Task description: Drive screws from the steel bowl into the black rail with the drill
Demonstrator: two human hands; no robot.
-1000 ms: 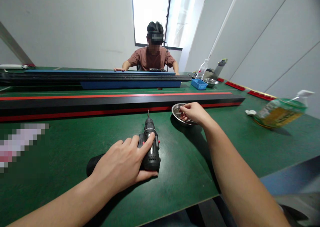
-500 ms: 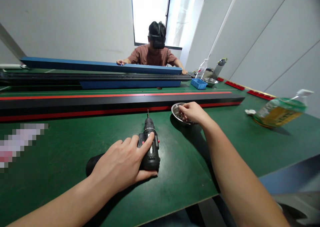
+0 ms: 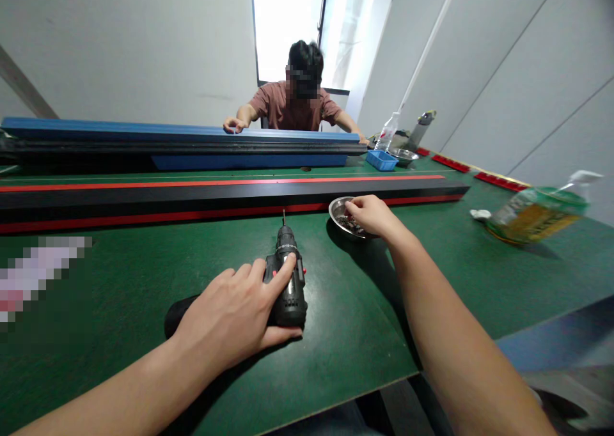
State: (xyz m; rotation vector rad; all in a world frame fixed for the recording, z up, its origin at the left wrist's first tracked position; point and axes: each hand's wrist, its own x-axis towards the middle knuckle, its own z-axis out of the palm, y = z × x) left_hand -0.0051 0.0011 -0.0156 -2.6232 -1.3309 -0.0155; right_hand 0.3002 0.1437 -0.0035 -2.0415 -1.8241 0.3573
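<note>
My left hand [image 3: 235, 311] is wrapped round a black power drill [image 3: 290, 295], which lies on its side on the green table with its bit pointing away from me. The bit's tip is near the front edge of a long black and red bar [image 3: 230, 196]. My right hand [image 3: 371, 215] reaches over the rim of a round metal bowl [image 3: 336, 217] holding many small dark pieces. Its fingers are pinched together inside the bowl, and what they hold is too small to make out.
Across the green table [image 3: 345, 346], a person [image 3: 292, 110] handles a long blue bar [image 3: 167, 129]. At the right are a blue basket [image 3: 381, 161], a second metal bowl [image 3: 405, 157], a clear bottle [image 3: 387, 132] and a large green-rimmed container [image 3: 537, 218]. Red trays [image 3: 501, 182] line the far edge.
The blue bar across the table has come down and shifted, and the person there has lifted a hand off it. My right fingers have moved slightly within the bowl; my left hand stays put.
</note>
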